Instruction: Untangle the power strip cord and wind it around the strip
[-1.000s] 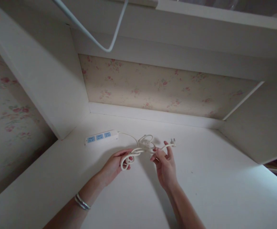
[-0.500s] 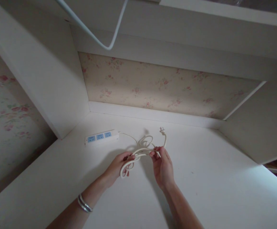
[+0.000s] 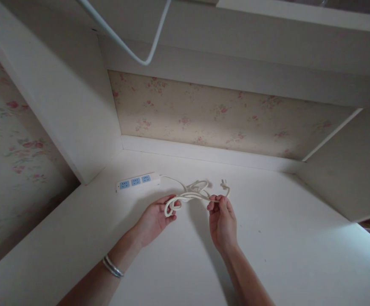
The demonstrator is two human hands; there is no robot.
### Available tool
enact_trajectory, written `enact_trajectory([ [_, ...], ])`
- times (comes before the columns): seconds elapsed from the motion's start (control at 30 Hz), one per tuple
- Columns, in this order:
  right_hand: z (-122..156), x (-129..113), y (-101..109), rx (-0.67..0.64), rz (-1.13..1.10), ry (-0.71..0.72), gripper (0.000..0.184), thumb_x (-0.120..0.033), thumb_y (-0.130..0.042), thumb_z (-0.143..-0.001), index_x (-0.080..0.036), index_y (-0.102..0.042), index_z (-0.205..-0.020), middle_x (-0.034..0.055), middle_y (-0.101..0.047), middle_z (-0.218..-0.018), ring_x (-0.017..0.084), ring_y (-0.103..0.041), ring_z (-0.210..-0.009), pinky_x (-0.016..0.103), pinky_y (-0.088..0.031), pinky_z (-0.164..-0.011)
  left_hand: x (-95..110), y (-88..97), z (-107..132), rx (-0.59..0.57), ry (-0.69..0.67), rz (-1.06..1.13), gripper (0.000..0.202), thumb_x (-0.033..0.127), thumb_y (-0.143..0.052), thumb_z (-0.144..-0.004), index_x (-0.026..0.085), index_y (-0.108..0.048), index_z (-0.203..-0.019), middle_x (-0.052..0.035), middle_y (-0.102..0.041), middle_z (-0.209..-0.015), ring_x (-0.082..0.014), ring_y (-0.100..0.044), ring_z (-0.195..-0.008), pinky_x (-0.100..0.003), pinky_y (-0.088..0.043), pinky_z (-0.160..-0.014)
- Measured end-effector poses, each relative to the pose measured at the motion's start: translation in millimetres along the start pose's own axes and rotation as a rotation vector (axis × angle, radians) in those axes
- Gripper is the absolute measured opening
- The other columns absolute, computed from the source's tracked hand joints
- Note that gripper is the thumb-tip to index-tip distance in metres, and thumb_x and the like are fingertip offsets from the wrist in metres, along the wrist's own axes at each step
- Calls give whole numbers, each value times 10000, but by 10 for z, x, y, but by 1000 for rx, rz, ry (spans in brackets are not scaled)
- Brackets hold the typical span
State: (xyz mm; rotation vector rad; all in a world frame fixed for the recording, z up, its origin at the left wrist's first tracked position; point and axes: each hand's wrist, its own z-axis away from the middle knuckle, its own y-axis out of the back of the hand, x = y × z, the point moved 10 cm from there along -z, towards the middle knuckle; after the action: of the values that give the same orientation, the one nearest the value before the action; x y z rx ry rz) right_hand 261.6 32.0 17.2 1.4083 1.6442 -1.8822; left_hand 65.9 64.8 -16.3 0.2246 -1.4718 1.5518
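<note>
A white power strip [image 3: 136, 182] with three blue sockets lies on the white desk, toward the back left. Its off-white power cord [image 3: 189, 195] runs right into loose loops between my hands. My left hand [image 3: 156, 219], with silver bangles at the wrist, is closed round the looped bundle at its left end. The fingers of my right hand [image 3: 223, 219] pinch the cord close to its plug end. Just beyond those fingers, the plug [image 3: 224, 184] sticks up on a short bend of cord, its prongs pointing away from me.
The white desk top [image 3: 286, 238] spreads under both hands. White side panels [image 3: 76, 106] stand left and right, with floral wallpaper [image 3: 204, 114] behind. Overhead hang a shelf [image 3: 251, 68] and a bent pale rod [image 3: 145, 62].
My right hand has shifted slightly right, with the plug moving right and down. The loop in my left hand has risen and drawn in tighter.
</note>
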Motion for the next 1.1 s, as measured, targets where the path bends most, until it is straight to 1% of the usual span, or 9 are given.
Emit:
enact_trajectory([
  [0.1,14,6,7,-3,102,14,217,-415,-575,-875,-206,-603,-819,0,-602,-883,82,-498,-678,224,-436,-675,-13,27,-11,17,-5,-27,365,31,-587,-689,149,-665,-1026,-64,-669,-929,-103,-558,-670,-240,-470,-641],
  [0.2,28,55,9,-26,221,29,170,-370,-637,-833,-231,-574,-906,12,-608,-1033,117,-553,-860,266,-450,-778,-58,68,-27,44,36,-4,231,146,-586,-771,138,-676,-984,-86,-665,-935,-116,-565,-705,-248,-469,-655],
  [0.27,30,123,6,-56,287,20,257,-335,-692,-783,-250,-537,-970,22,-605,-1121,149,-566,-972,319,-448,-854,-69,54,-34,25,49,-42,162,218,-609,-803,134,-684,-919,-69,-650,-871,-103,-546,-701,-225,-451,-651],
  [0.43,3,241,45,-79,357,-25,282,-366,-652,-807,-254,-469,-991,40,-673,-1039,168,-617,-957,388,-454,-896,-127,-33,-42,-88,84,-183,155,255,-689,-771,128,-690,-859,-12,-571,-740,-73,-473,-643,-190,-361,-571],
  [0.5,-9,221,44,-88,417,-17,274,-379,-633,-822,-250,-462,-992,42,-690,-997,159,-627,-900,347,-475,-838,-147,-14,-49,-87,93,-193,168,246,-701,-757,132,-693,-880,-11,-568,-746,-73,-461,-635,-199,-347,-567],
  [0.6,-10,149,35,-86,502,10,277,-396,-625,-829,-249,-462,-996,34,-699,-962,122,-599,-737,235,-460,-646,-176,20,-51,-77,112,-239,167,249,-711,-746,130,-700,-862,-13,-558,-725,-85,-463,-636,-215,-342,-573],
  [0.73,10,123,-11,-106,426,-41,288,-420,-614,-832,-269,-431,-996,-5,-692,-921,43,-351,-425,166,-264,-395,-178,-17,-18,-111,103,-307,203,291,-701,-766,124,-710,-881,-6,-536,-689,-85,-449,-626,-217,-339,-598],
  [0.87,31,110,-74,-128,356,-87,308,-414,-637,-815,-288,-422,-995,-35,-683,-886,22,-233,-374,159,-167,-349,-166,-58,18,-146,82,-309,224,282,-719,-750,123,-719,-909,-25,-576,-739,-97,-473,-677,-219,-353,-664],
  [1.1,59,121,-137,-179,306,-119,283,-398,-618,-836,-300,-416,-1008,-51,-671,-823,18,-226,-359,144,-192,-348,-178,-59,21,-164,90,-302,239,283,-709,-764,117,-718,-936,-32,-577,-750,-97,-474,-681,-213,-333,-641],
])
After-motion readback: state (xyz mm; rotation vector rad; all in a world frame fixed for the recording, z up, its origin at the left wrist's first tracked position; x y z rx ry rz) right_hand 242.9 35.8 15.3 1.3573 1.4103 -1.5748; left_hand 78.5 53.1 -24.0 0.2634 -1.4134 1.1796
